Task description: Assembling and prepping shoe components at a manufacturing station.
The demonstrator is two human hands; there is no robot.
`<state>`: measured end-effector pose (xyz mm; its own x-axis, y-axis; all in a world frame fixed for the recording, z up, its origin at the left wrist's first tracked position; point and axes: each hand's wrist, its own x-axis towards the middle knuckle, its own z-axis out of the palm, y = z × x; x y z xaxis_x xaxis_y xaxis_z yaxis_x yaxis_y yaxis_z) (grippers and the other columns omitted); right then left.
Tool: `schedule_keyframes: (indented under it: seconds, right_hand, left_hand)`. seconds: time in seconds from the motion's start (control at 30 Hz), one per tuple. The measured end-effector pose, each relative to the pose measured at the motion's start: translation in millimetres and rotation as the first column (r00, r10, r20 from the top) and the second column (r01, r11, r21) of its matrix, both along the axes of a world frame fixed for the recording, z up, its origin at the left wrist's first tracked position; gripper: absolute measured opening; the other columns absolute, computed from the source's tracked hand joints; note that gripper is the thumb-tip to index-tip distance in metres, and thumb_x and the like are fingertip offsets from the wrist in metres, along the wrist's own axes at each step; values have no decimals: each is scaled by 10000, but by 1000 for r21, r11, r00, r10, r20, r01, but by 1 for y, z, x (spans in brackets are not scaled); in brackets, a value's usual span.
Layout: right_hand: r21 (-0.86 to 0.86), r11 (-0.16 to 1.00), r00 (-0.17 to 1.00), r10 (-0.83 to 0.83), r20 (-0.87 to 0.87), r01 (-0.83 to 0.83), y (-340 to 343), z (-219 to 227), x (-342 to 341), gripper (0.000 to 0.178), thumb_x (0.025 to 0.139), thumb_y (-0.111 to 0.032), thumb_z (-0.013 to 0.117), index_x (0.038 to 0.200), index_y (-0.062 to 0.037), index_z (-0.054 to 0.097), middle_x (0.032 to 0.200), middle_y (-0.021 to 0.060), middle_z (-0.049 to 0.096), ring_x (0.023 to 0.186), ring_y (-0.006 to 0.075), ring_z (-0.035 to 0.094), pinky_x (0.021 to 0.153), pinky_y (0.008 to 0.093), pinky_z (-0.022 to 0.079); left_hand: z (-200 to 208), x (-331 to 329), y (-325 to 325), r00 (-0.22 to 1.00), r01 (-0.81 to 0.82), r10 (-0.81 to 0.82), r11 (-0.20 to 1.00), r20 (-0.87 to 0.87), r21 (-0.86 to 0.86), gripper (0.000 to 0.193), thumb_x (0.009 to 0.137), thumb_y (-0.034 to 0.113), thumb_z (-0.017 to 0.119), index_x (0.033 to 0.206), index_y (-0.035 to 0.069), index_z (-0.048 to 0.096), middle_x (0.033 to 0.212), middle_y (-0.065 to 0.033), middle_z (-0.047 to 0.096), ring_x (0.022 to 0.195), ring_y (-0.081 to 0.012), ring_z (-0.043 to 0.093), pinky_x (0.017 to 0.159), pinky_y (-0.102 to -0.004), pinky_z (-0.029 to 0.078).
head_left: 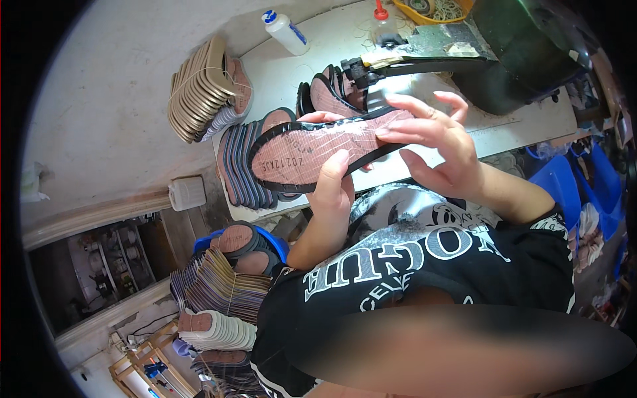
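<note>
Centrally, left fingers [330,178] clasp a black-rimmed, grid-lined pink sole [298,156]; right fingers [424,129], spread, touch it; white table [275,86] beneath, wall [106,106] upper left.

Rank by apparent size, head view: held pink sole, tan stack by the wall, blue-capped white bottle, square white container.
1. Held pink sole
2. Tan stack
3. Blue-capped white bottle and square white container: too alike to rank; bottle longer, container wider.
</note>
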<state>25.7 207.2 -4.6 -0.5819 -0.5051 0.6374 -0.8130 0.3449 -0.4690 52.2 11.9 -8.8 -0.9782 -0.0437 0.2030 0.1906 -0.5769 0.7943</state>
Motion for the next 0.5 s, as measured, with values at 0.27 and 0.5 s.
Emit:
schedule_keyframes:
  seconds: [0.27,0.5]
  right_hand:
    - [132,970,976,-194,-96,205,0,12,-1,551,822,-488,601,1236,-125,613,1413,140,451,1292,293,387,1004,399,209]
    - [51,982,969,-167,-183,179,3,-3,-2,515,838,-572,544,1141,-179,684,1364,171,498,1273,310,404,991,411,223]
  left_hand:
    - [3,1,21,1000,-16,14,995,-21,-94,601,729,69,538,1292,2,336,1197,-175,463,1072,-252,538,875,-348,501]
    - [3,0,23,997,71,-71,993,0,-98,596,729,66,537,1287,14,335,1203,-154,464,1133,-232,513,965,-355,454]
